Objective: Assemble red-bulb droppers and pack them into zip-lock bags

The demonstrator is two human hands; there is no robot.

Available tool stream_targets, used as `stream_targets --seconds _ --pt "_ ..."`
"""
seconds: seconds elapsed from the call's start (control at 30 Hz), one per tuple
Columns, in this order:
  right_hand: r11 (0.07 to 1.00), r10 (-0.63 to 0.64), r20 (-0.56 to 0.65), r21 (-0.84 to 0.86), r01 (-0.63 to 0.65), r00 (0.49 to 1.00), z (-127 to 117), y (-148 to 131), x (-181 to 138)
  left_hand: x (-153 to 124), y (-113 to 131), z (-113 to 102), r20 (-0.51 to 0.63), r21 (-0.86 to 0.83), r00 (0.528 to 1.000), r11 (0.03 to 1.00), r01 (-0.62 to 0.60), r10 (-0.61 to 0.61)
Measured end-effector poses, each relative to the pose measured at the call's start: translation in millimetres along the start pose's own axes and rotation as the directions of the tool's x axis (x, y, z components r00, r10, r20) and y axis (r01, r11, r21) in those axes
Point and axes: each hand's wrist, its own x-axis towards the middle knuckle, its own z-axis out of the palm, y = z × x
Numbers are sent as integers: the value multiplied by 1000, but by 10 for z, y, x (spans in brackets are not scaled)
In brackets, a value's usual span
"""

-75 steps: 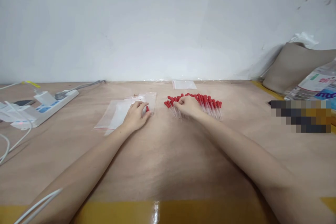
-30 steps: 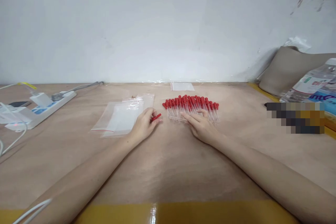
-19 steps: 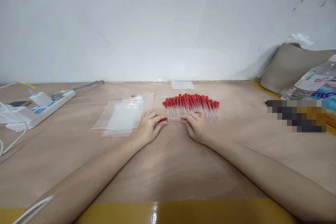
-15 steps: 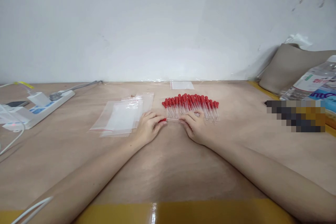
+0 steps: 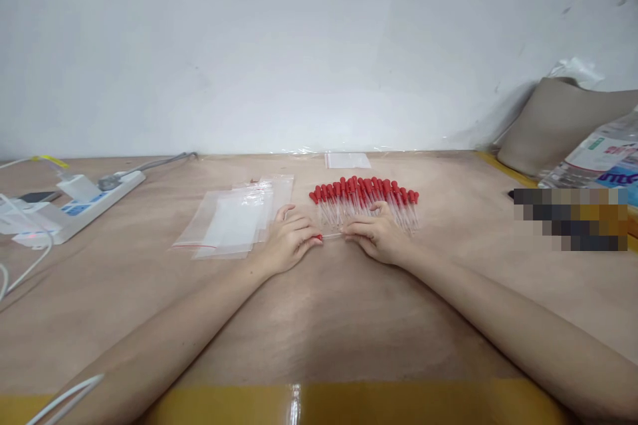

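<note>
My left hand (image 5: pixel 294 239) is closed on the red bulb of a dropper (image 5: pixel 331 236), a clear thin tube with a red rubber end. The fingertips of my right hand (image 5: pixel 377 232) pinch the dropper's clear end, so it lies level between both hands. Just beyond, a fanned row of red-bulbed droppers (image 5: pixel 343 192) rests on the table, bulbs pointing away from me; my right hand covers some of their tips. Left of my left hand lie overlapping clear zip bags (image 5: pixel 234 222).
Another zip bag (image 5: pixel 347 160) lies near the wall. A power strip (image 5: pixel 80 212) with plugs and cables occupies the left side. On the right are a water bottle (image 5: pixel 593 156), a grey-brown rolled sheet (image 5: pixel 558 126) and a pixelated patch. Yellow tape (image 5: pixel 349 402) runs along the near table edge.
Both hands have come slightly nearer to me with the dropper. The fingers of my left hand have shifted over the red bulb, and less of it shows.
</note>
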Motion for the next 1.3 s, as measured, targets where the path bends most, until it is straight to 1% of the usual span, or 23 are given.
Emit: stream_targets --seconds 0.2,0.37,0.53,0.7,0.83,1.03,1.1,1.23,1.3 --pt "994 36 27 -100 -33 999 -16 -94 53 4 -9 16 18 77 1000 997 -23 22" --pt "992 108 80 -69 -103 991 18 -201 99 0 -10 7 21 94 1000 995 -23 21" --pt "987 159 114 -49 -154 981 85 -238 135 2 9 -9 40 64 999 998 -21 18" --pt "977 211 154 -56 -204 965 100 -258 174 1 5 -7 39 34 999 999 -8 7" --pt "966 253 190 9 -260 948 109 -262 214 0 4 -8 29 25 1000 1000 -5 4" --pt "922 317 290 130 -365 903 87 -288 284 7 -10 -8 27 31 999 999 -31 30" --pt "914 321 308 148 -379 896 59 -284 294 0 -46 -6 1 6 1000 1000 -6 6" --pt "886 340 315 207 -414 886 -3 -232 276 -49 -157 -6 -91 -87 988 989 119 -126" --pt "872 347 318 237 -429 882 -33 -200 260 -75 -195 -9 -107 -115 981 982 148 -160"
